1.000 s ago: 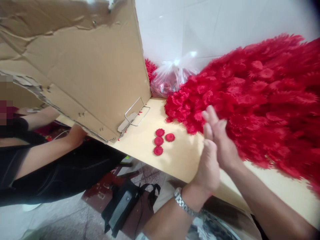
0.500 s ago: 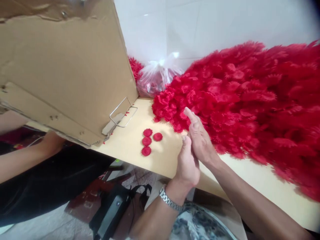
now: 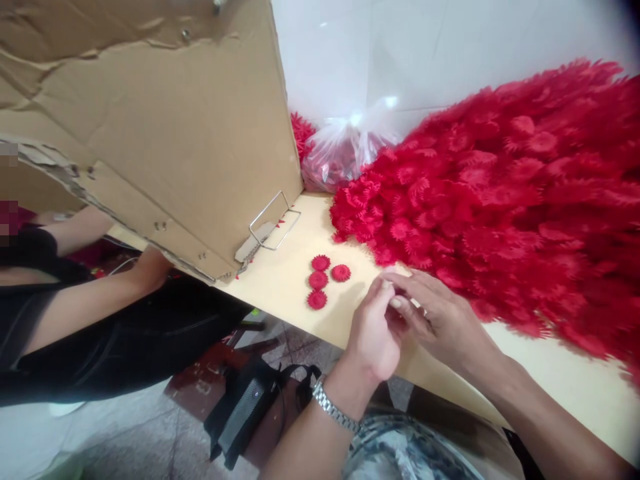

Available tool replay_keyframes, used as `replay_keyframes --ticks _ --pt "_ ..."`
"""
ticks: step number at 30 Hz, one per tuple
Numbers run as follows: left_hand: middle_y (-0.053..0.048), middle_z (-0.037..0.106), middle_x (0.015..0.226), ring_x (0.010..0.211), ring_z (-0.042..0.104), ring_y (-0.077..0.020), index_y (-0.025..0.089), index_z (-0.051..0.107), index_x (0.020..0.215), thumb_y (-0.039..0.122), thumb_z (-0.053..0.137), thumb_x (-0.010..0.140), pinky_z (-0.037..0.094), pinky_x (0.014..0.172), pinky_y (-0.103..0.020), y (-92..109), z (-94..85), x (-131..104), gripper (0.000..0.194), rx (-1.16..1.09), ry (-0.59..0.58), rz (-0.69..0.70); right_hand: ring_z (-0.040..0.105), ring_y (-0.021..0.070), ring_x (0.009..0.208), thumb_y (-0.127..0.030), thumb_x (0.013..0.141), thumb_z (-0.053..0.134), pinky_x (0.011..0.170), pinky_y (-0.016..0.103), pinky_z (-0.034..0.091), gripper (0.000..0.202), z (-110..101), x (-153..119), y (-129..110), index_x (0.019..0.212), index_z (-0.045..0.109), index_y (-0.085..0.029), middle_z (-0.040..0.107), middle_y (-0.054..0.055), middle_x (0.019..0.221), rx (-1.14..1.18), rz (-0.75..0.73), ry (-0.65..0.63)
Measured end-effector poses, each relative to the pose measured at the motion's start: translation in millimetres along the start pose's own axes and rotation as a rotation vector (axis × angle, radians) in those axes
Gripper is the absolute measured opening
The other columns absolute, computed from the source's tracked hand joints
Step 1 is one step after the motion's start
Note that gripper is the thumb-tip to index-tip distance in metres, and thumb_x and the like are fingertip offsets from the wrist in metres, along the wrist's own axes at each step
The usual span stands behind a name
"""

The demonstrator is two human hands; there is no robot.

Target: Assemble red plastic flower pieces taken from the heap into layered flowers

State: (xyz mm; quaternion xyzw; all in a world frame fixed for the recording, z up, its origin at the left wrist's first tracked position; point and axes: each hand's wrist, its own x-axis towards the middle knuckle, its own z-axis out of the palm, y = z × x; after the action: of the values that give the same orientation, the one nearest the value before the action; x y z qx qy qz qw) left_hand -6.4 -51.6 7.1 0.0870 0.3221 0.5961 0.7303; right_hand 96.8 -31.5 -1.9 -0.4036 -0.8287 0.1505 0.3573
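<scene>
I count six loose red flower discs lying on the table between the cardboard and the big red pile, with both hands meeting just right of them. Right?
Not quite: the head view shows four loose red flower discs, not six. They lie on the table between the cardboard and the big red pile. The left hand and right hand do meet just right of them.

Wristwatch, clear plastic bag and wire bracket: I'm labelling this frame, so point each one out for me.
Wristwatch (image 3: 334, 410), head view, on the metal band at the wrist.
Clear plastic bag (image 3: 345, 150), head view, on its bulging middle.
Wire bracket (image 3: 274, 223), head view, on its loop.
</scene>
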Motion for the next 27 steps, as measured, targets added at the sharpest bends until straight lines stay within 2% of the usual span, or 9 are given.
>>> replay_keyframes --ticks 2,4,7,8,10,12,16,21,27 --pt "-0.002 0.063 0.088 0.077 0.059 -0.0097 0.02 0.065 0.095 0.031 0.054 0.083 0.047 0.073 -0.02 9.9 -7.9 -6.4 0.019 0.275 -0.032 0.115 0.062 0.0232 0.09 -0.031 0.091 0.042 0.077 0.038 0.053 0.034 -1.7 -0.6 -2.3 0.12 0.057 -0.02 0.065 0.011 0.096 0.006 0.016 0.022" --pt "-0.006 0.062 0.105 0.099 0.057 -0.0167 0.022 0.063 0.107 0.028 0.057 0.081 0.043 0.09 -0.028 27.9 -23.4 -9.3 0.028 0.724 0.006 0.373 0.062 0.0198 0.08 -0.033 0.09 0.044 0.067 0.032 0.053 0.034 -4.6 -1.9 -1.0 0.119 0.058 -0.02 0.062 0.009 0.091 0.046 0.066 0.027" --pt "-0.009 0.052 0.12 0.113 0.049 -0.0239 0.023 0.059 0.117 0.017 0.057 0.076 0.036 0.101 -0.038 61.5 -54.5 -4.5 0.042 1.429 0.282 0.749 0.059 0.0161 0.07 -0.037 0.088 0.048 0.055 0.027 0.05 0.031 -9.4 -5.2 6.8 0.109 0.062 -0.019 0.058 0.006 0.082 0.09 0.209 0.056" --pt "-0.011 0.05 0.119 0.109 0.051 -0.0247 0.021 0.056 0.119 0.014 0.054 0.075 0.039 0.097 -0.04 70.8 -64.1 -0.7 0.045 1.578 0.37 0.769 0.059 0.0158 0.069 -0.038 0.088 0.049 0.054 0.026 0.049 0.03 -10.5 -6.2 9.4 0.107 0.063 -0.019 0.057 0.005 0.081 0.099 0.251 0.064" --pt "-0.013 0.053 0.109 0.1 0.055 -0.0258 0.016 0.057 0.117 0.016 0.053 0.075 0.043 0.091 -0.041 82.3 -78.1 8.6 0.043 1.777 0.398 0.704 0.058 0.0156 0.069 -0.039 0.088 0.05 0.054 0.026 0.049 0.03 -11.2 -7.4 12.2 0.105 0.064 -0.019 0.056 0.005 0.079 0.112 0.29 0.076" --pt "-0.011 0.057 0.098 0.094 0.057 -0.0262 0.016 0.06 0.11 0.019 0.055 0.074 0.045 0.088 -0.041 84.3 -84.6 17.2 0.036 1.854 0.407 0.696 0.059 0.0156 0.069 -0.039 0.088 0.05 0.055 0.027 0.049 0.029 -10.7 -7.7 11.2 0.103 0.064 -0.019 0.057 0.005 0.08 0.116 0.283 0.074" --pt "-0.007 0.06 0.09 0.083 0.059 -0.0225 0.02 0.064 0.098 0.022 0.054 0.076 0.046 0.081 -0.037 77.7 -86.9 25.3 0.025 1.81 0.479 0.753 0.06 0.0157 0.069 -0.038 0.088 0.049 0.056 0.028 0.049 0.028 -10.3 -8.9 6.9 0.103 0.064 -0.019 0.06 0.006 0.085 0.104 0.24 0.029" --pt "-0.006 0.063 0.091 0.08 0.06 -0.0179 0.02 0.062 0.103 0.032 0.054 0.078 0.048 0.072 -0.029 87.3 -97.0 27.9 0.029 1.716 0.545 0.802 0.061 0.0164 0.069 -0.039 0.088 0.05 0.055 0.028 0.049 0.029 -11.9 -12.7 10.5 0.102 0.064 -0.019 0.061 0.007 0.085 0.09 0.267 0.02" --pt "-0.009 0.065 0.092 0.082 0.061 -0.0215 0.017 0.066 0.104 0.031 0.058 0.076 0.047 0.075 -0.033 102.6 -103.6 32.4 0.033 1.752 0.513 0.769 0.062 0.0158 0.07 -0.037 0.088 0.05 0.056 0.026 0.05 0.028 -12.3 -14.2 9.3 0.102 0.064 -0.018 0.061 0.006 0.084 0.092 0.254 0.015"
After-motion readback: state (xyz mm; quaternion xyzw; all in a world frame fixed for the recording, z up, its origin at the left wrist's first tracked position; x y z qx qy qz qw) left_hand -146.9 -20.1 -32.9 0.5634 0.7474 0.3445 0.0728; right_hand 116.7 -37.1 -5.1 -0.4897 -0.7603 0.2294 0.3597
